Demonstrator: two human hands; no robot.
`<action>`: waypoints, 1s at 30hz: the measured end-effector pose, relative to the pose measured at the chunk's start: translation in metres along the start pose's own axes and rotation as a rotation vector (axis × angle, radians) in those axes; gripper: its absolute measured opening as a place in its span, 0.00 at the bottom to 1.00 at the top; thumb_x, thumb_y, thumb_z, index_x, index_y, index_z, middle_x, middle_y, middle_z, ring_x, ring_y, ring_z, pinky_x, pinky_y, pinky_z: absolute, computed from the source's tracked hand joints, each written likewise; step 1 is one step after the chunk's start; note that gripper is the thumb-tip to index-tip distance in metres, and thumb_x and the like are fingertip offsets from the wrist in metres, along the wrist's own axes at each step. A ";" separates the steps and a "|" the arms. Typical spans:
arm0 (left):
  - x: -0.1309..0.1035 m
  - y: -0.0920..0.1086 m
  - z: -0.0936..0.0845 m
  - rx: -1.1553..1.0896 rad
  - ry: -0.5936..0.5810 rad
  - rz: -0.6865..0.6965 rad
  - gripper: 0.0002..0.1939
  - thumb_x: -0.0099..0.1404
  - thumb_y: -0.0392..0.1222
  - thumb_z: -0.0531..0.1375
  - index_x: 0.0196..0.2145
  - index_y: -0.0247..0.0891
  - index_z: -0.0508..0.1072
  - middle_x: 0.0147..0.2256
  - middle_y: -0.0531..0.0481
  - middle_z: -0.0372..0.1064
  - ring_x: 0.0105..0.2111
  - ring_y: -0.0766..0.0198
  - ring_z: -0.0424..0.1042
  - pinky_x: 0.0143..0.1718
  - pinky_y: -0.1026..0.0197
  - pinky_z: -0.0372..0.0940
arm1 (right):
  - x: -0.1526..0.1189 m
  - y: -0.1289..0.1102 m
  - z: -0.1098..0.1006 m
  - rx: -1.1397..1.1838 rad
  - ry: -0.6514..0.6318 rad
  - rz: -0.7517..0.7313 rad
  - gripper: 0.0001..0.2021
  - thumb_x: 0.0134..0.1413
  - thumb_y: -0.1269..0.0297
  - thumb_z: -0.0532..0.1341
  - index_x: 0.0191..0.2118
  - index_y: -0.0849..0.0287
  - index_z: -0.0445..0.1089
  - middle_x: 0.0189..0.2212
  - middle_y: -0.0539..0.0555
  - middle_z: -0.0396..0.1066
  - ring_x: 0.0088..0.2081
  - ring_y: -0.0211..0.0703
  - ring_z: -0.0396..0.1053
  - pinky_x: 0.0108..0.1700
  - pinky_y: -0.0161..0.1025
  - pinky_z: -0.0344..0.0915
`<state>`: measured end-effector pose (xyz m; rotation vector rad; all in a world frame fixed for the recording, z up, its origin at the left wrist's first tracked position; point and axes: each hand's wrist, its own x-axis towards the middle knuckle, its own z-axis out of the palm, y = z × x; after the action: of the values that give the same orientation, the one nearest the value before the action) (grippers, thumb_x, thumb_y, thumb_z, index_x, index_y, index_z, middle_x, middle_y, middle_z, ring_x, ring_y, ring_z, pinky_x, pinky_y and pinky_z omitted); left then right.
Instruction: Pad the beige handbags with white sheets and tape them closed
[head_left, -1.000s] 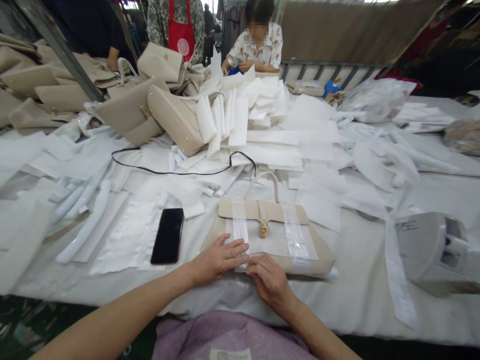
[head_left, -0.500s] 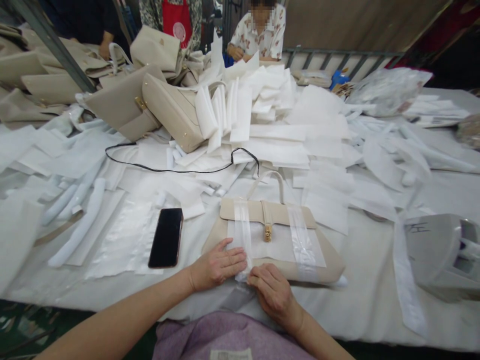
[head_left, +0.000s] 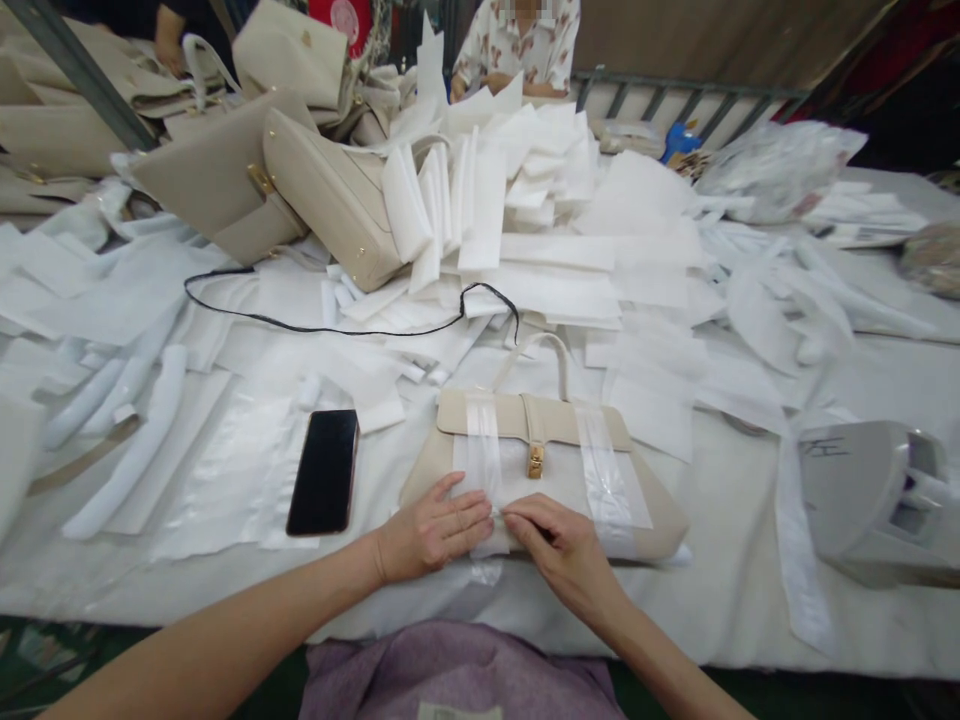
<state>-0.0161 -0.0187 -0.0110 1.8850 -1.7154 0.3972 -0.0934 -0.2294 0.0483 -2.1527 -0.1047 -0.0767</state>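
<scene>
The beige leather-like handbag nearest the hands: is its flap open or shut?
Shut: the beige flap lies down; two translucent plastic strips cross it.

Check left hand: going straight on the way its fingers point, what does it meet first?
Probably the right hand: it sits just ahead of the left hand, over the beige bag. Whether their heights match is unclear.

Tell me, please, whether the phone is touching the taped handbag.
Apart: the head view shows a strip of white cloth between the phone and the handbag.
</scene>
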 end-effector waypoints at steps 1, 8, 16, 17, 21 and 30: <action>0.000 0.000 0.000 0.003 -0.003 0.002 0.15 0.70 0.32 0.48 0.51 0.30 0.67 0.50 0.37 0.71 0.59 0.56 0.60 0.62 0.38 0.49 | 0.002 0.000 0.002 0.000 -0.030 0.000 0.08 0.60 0.64 0.57 0.33 0.55 0.74 0.30 0.52 0.73 0.33 0.40 0.71 0.35 0.36 0.68; -0.004 -0.002 0.006 -0.015 -0.001 -0.024 0.15 0.69 0.32 0.49 0.51 0.30 0.67 0.49 0.37 0.71 0.59 0.55 0.60 0.62 0.38 0.50 | -0.003 0.010 0.012 -0.015 -0.104 -0.033 0.03 0.54 0.67 0.63 0.30 0.55 0.72 0.31 0.51 0.70 0.34 0.41 0.69 0.36 0.38 0.67; 0.002 -0.002 -0.009 -0.141 -0.154 -0.048 0.20 0.65 0.34 0.50 0.55 0.31 0.64 0.53 0.37 0.67 0.60 0.54 0.59 0.64 0.39 0.43 | -0.011 0.018 0.019 -0.159 -0.121 -0.196 0.05 0.58 0.70 0.59 0.30 0.57 0.64 0.30 0.53 0.66 0.35 0.42 0.64 0.36 0.39 0.64; 0.006 0.000 -0.013 -0.181 -0.193 -0.091 0.20 0.66 0.37 0.51 0.55 0.32 0.65 0.54 0.38 0.67 0.59 0.55 0.59 0.64 0.41 0.43 | -0.012 0.018 0.019 -0.172 -0.119 -0.206 0.05 0.58 0.70 0.59 0.30 0.57 0.64 0.31 0.53 0.65 0.35 0.42 0.64 0.36 0.40 0.64; 0.015 0.011 -0.019 -0.221 -0.213 -0.290 0.15 0.70 0.43 0.50 0.51 0.39 0.68 0.52 0.46 0.69 0.55 0.62 0.64 0.63 0.49 0.46 | -0.016 0.018 0.020 -0.226 -0.097 -0.267 0.05 0.58 0.69 0.59 0.31 0.57 0.64 0.31 0.53 0.65 0.35 0.42 0.64 0.36 0.40 0.63; 0.009 0.014 -0.009 -0.094 -0.179 -0.241 0.14 0.70 0.42 0.52 0.51 0.42 0.68 0.50 0.50 0.71 0.54 0.64 0.63 0.62 0.52 0.44 | -0.029 0.005 0.013 -0.332 -0.072 -0.403 0.08 0.60 0.74 0.53 0.39 0.58 0.68 0.35 0.56 0.68 0.38 0.44 0.64 0.40 0.42 0.62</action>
<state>-0.0268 -0.0217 0.0038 2.0784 -1.5606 0.0546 -0.1218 -0.2225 0.0346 -2.4354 -0.6044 -0.2647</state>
